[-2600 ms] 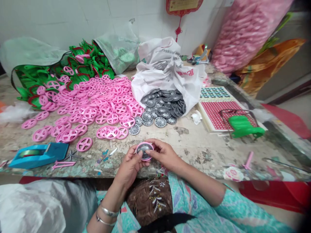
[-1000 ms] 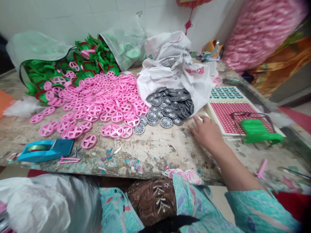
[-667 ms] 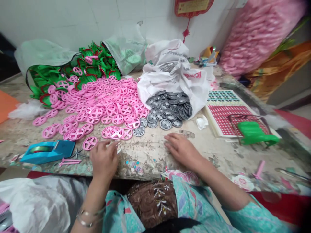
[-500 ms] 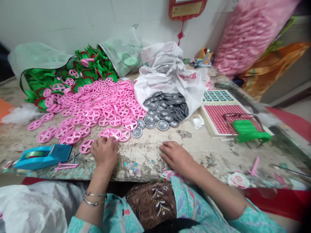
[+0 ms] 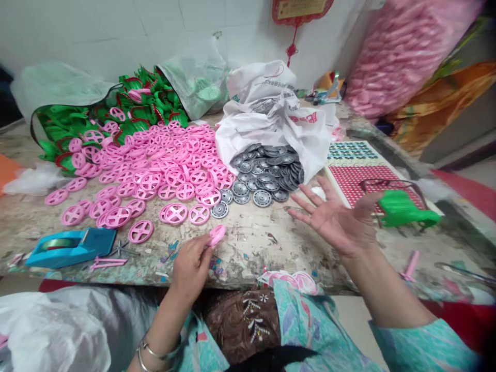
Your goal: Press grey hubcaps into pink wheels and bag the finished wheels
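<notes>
Teal top (image 5: 302, 320), purple and red-pink patches, lower centre; matching right sleeve (image 5: 422, 343), lower right. Brown panel (image 5: 232, 320), white floral-and-dot trim. Black strip (image 5: 271, 357), bottom edge. Silver bangles (image 5: 158, 355), left wrist (image 5: 161, 330).

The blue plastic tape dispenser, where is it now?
In the head view, the blue plastic tape dispenser sits at the left, near the front edge of the worn table, beside thin pink plastic sticks.

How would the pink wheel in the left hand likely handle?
The pink wheel looks like moulded plastic, so probably stiff. If open-spoked like the loose pink wheels, it should be light for its size. Its round rim might roll on edge, but flat it would likely stay put.
</notes>
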The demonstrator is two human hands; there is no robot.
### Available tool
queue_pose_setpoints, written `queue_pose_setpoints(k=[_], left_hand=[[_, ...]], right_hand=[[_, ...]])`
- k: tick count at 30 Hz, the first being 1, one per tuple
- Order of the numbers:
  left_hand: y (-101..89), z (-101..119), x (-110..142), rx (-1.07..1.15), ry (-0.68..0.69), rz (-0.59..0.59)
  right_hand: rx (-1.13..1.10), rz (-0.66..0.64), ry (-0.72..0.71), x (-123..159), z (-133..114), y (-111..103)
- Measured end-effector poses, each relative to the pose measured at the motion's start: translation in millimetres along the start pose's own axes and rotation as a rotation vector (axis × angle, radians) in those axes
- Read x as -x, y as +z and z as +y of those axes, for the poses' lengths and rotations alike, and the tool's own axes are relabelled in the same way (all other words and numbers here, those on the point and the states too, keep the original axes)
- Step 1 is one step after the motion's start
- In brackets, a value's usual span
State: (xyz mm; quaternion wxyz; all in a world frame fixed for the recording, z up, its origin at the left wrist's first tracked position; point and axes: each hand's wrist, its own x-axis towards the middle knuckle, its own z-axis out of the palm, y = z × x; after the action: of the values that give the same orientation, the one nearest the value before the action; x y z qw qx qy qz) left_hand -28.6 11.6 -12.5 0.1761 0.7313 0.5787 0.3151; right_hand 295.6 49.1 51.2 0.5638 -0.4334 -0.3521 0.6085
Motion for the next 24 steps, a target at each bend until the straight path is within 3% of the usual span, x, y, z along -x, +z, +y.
queue_pose_setpoints(k=[2,4,7,10,12,16,20,22,24], left_hand=[[8.4,8.3,2.8,0.275,-0.192,-0.054],[14.5,17.5,2.7,0.597,-0.382,-0.064],[19.2,31.5,-0.2,1.010,-0.625,-0.062],[21.0,40.4,-2.4,1.256,-0.826,-0.113],[22.4,41.9,-2.7,1.342,-0.902,-0.128],[26.5,38.4,-1.3,1.394,-0.931,-0.102],[29.4,36.2,2.0,1.369,-0.881,-0.081],[29.3,35.7,4.5,1.196,-0.745,-0.050],[28.2,34.2,7.1,0.864,-0.519,-0.031]], right_hand=[[-0.123,-0.050,-0.065,-3.2,-1.8,-9.9],[-0.048,-0.037,-0.026,-6.9,5.2,-17.0],[0.467,0.032,-0.030,-13.6,26.5,-14.3],[1.115,-0.040,-0.317,-23.1,46.2,4.9],[1.436,-0.111,-0.453,-31.8,53.0,22.3],[1.847,-0.161,-0.466,-50.1,58.1,49.2],[1.958,-0.179,-0.459,-57.9,62.3,52.2],[1.954,-0.158,-0.471,-57.3,62.3,47.1],[1.901,-0.091,-0.473,-55.1,60.8,40.8]])
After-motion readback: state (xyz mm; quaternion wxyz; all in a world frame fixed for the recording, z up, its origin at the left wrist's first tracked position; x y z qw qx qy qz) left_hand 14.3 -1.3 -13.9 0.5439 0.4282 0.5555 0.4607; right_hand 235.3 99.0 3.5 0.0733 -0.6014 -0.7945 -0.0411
